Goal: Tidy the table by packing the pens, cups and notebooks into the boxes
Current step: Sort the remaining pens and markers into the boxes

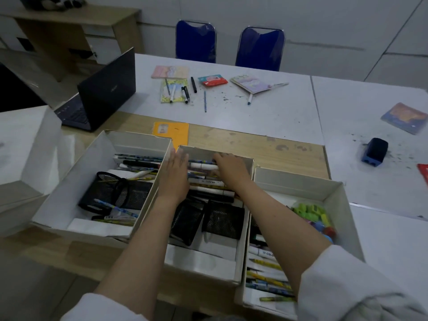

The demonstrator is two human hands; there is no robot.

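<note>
Head view: hands [199, 172] among boxed pens [208, 184].

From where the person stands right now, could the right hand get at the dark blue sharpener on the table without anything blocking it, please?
Probably yes. The right hand is in the middle box, and the sharpener stands alone on the table to its right. Only the right-hand box lies between, low enough to reach over, though it may be a stretch.

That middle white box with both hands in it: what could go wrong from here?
The middle white cardboard box already looks crowded with pens and two black mesh cups, so notebooks may not fit. The right hand pressing on the white marker might roll pens out of order. The left hand could nudge the shared wall.
</note>
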